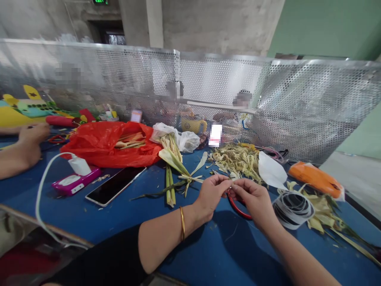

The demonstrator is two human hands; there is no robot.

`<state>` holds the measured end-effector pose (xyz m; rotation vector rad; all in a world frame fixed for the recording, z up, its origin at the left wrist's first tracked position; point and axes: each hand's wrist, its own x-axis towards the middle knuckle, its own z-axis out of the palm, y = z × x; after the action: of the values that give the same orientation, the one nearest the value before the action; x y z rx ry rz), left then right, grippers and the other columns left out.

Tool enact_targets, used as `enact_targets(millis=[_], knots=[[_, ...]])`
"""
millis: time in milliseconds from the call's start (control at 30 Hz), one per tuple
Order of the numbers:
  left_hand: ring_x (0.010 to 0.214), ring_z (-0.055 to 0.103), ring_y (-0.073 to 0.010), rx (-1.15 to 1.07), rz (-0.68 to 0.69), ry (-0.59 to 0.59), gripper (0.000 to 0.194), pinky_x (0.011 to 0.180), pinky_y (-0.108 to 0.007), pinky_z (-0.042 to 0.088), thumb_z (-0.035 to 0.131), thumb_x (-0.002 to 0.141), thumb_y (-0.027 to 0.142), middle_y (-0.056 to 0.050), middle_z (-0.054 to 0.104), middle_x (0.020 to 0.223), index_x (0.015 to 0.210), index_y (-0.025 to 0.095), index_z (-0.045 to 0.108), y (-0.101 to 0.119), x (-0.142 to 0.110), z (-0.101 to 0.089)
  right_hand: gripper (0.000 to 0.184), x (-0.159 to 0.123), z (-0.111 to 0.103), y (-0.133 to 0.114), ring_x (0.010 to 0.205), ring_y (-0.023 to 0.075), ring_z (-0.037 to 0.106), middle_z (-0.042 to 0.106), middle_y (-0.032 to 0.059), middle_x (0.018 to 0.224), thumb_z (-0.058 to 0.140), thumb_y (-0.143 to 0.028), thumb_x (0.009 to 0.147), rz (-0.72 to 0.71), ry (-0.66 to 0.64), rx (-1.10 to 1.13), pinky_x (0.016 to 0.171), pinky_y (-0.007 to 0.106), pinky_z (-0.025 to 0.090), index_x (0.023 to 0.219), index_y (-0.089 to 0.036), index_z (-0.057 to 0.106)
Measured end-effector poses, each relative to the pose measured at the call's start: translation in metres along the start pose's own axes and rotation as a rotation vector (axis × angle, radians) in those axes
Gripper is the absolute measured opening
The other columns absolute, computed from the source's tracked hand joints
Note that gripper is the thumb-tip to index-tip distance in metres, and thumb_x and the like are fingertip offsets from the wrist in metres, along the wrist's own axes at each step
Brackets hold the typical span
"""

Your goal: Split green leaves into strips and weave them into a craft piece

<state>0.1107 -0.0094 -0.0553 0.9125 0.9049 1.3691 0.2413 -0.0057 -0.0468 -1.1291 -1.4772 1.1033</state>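
My left hand (pixel 212 194) and my right hand (pixel 252 197) meet over the blue table (pixel 125 210), fingers pinched together on a thin pale leaf strip (pixel 230 183). A red ring (pixel 238 208) lies under my right hand, partly hidden by it. A gold bangle sits on my left wrist. Green leaf stalks (pixel 170 174) lie just left of my hands. A pile of dried leaf scraps (pixel 235 161) sits behind them.
A red plastic bag (pixel 101 145) with stalks, a phone (pixel 114 186), a pink power bank (pixel 74 182) with a white charger and a roll of tape (pixel 293 206) lie around. An orange item (pixel 315 178) is at right. Another person's hand (pixel 31 137) rests far left. A perforated metal screen (pixel 268 103) stands behind.
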Motion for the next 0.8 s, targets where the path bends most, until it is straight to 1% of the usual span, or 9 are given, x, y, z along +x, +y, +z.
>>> enact_targets(millis=[100,200,300,433,500,567,667,733,800], knots=[[0.052,0.048,-0.0079,0.068,0.086,-0.011,0.006,0.053,-0.021,0.038,0.065,0.069,0.021,0.002,0.059,0.06,0.069,0.015,0.064,0.002,0.0,-0.001,0.038,0.0,-0.002,-0.002,0.056,0.0133,0.054,0.061,0.0011,0.058,0.072,-0.052,0.068,-0.041,-0.018,-0.057,0.056,0.026,0.045,0.067,-0.015,0.065],[0.054,0.052,-0.0093,0.117,0.179,-0.012,0.005,0.054,-0.021,0.039,0.063,0.07,0.019,0.002,0.059,0.059,0.066,0.016,0.062,0.003,0.0,-0.002,0.035,-0.001,0.001,-0.005,0.059,0.0136,0.056,0.064,0.0014,0.062,0.074,-0.05,0.066,0.012,-0.018,0.003,0.058,0.025,0.046,0.071,-0.016,0.065],[0.054,0.053,-0.0101,0.104,0.171,0.01,0.011,0.054,-0.021,0.04,0.064,0.07,0.023,0.002,0.058,0.057,0.063,0.016,0.059,0.002,-0.001,-0.002,0.036,-0.003,0.005,-0.007,0.063,0.0141,0.061,0.068,0.0026,0.067,0.08,-0.044,0.059,0.112,0.0,0.141,0.057,0.024,0.047,0.076,-0.015,0.066],[0.051,0.046,-0.0081,0.118,0.149,0.035,0.013,0.052,-0.021,0.038,0.066,0.067,0.025,0.004,0.055,0.055,0.061,0.016,0.059,-0.002,-0.001,-0.004,0.035,-0.004,0.008,-0.004,0.06,0.0127,0.061,0.068,0.0023,0.063,0.084,-0.041,0.054,0.203,0.024,0.253,0.055,0.022,0.046,0.07,-0.015,0.066],[0.051,0.044,-0.008,0.137,0.151,0.035,0.014,0.052,-0.021,0.037,0.066,0.066,0.027,0.004,0.053,0.055,0.061,0.016,0.059,-0.005,0.0,-0.005,0.035,-0.004,0.008,-0.002,0.059,0.0125,0.061,0.067,0.002,0.063,0.085,-0.04,0.052,0.233,0.033,0.285,0.055,0.022,0.047,0.068,-0.015,0.066],[0.051,0.045,-0.0085,0.178,0.154,0.033,0.015,0.052,-0.021,0.038,0.066,0.067,0.028,0.005,0.053,0.055,0.062,0.016,0.059,-0.006,0.002,-0.006,0.035,-0.003,0.008,0.0,0.057,0.0123,0.06,0.066,0.0015,0.061,0.085,-0.039,0.051,0.23,0.037,0.296,0.055,0.023,0.047,0.067,-0.016,0.066],[0.056,0.051,-0.0112,0.401,0.221,0.0,0.017,0.057,-0.024,0.041,0.062,0.074,0.031,0.002,0.059,0.059,0.065,0.016,0.062,0.001,0.005,-0.011,0.034,-0.001,0.005,0.002,0.056,0.0122,0.057,0.064,0.0007,0.058,0.085,-0.04,0.051,0.157,0.046,0.282,0.056,0.025,0.046,0.065,-0.017,0.064],[0.065,0.058,-0.015,0.682,0.311,-0.05,0.024,0.063,-0.026,0.043,0.056,0.082,0.036,-0.002,0.065,0.068,0.072,0.017,0.067,0.015,0.006,-0.018,0.033,0.001,0.002,0.001,0.055,0.0122,0.055,0.062,-0.0002,0.055,0.084,-0.04,0.051,0.092,0.044,0.254,0.056,0.025,0.044,0.064,-0.017,0.063],[0.083,0.063,-0.0191,1.009,0.446,-0.047,0.019,0.075,-0.03,0.044,0.059,0.082,0.032,-0.005,0.071,0.089,0.091,0.019,0.07,0.032,0.006,-0.03,0.033,0.004,-0.002,0.002,0.052,0.012,0.052,0.06,-0.0009,0.053,0.082,-0.041,0.052,0.054,0.033,0.21,0.055,0.025,0.042,0.063,-0.018,0.061]])
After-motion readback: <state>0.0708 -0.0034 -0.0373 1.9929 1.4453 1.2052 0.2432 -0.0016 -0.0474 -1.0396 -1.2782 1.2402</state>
